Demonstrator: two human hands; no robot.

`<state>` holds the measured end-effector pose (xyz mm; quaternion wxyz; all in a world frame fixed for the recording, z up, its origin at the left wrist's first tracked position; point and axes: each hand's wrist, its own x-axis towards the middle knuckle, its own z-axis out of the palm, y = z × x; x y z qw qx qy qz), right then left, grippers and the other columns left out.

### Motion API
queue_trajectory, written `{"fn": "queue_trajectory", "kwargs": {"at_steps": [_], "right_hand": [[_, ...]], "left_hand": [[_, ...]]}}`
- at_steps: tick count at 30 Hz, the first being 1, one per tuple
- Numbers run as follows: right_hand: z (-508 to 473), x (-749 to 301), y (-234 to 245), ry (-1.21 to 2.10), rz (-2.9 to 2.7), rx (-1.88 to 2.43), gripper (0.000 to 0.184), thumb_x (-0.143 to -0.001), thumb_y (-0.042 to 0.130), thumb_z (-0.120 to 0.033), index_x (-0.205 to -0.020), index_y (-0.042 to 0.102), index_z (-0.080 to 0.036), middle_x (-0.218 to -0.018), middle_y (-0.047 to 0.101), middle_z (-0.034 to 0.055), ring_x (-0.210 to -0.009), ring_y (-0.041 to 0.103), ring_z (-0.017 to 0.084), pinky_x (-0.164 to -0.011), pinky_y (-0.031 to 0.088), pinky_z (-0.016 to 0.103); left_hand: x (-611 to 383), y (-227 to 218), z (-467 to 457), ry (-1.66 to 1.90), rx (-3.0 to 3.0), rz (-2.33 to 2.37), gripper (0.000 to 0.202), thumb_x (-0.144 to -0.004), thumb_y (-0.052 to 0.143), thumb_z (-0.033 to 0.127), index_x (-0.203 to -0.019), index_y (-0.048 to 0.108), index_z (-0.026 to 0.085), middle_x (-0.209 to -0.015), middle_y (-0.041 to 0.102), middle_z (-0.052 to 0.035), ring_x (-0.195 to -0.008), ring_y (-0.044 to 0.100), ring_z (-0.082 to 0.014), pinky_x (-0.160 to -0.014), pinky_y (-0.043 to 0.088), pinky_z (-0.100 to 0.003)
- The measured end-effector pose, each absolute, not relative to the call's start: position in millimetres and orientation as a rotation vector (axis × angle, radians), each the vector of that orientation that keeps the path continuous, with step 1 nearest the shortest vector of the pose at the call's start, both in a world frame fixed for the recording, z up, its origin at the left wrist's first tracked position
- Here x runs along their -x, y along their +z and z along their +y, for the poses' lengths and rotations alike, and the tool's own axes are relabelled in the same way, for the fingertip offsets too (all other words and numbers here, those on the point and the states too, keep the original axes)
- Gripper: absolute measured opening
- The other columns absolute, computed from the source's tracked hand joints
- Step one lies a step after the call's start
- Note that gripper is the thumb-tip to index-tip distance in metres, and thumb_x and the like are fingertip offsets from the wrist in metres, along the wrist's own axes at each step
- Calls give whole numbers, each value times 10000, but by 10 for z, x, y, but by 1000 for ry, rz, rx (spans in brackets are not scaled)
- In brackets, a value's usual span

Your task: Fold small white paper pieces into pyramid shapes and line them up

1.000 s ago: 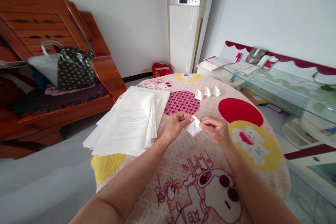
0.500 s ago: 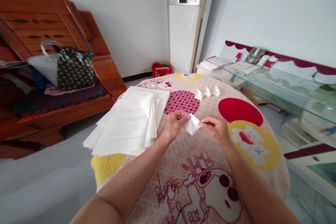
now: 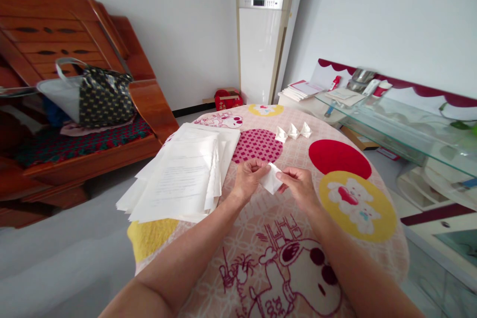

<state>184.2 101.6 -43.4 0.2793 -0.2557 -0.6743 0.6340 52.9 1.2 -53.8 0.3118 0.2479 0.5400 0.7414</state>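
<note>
A small folded piece of white paper (image 3: 271, 182) is held up between my two hands above the patterned tablecloth. My left hand (image 3: 249, 178) pinches its upper left edge with thumb and fingers. On the other side, my right hand (image 3: 299, 185) grips the right edge, thumb in front and fingers partly behind the paper. Beyond the hands, three small folded paper shapes (image 3: 293, 131) with pointed tips stand in a row. To the left lies a stack of printed paper sheets (image 3: 179, 174), some edges torn or uneven.
The round table wears a pink patterned tablecloth (image 3: 238, 218). A wooden bench (image 3: 74, 169) with a black patterned bag (image 3: 106, 97) stands left. On the right is a glass-topped stand (image 3: 402, 124) holding papers and cups. A tall white cabinet-like unit (image 3: 259, 49) rises behind.
My right hand has shifted left and closer to my left hand, its thumb now farther over the paper's right side. The left hand keeps its pinch.
</note>
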Motion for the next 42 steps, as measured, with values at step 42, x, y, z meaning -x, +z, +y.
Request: {"fn": "queue_trajectory", "kwargs": {"at_steps": [42], "right_hand": [[1176,-1939,-442,1475,-1898,691,256,-737,756,-391,-635,712,-161,-575,581,-11,-556,467,125,-517,356,257]], "left_hand": [[-509,-494,-12,1589,-794,1426,246,-746,823,353,-732,733,125,-626,673,-16,-520,568,-90,-509,440,-197]]}}
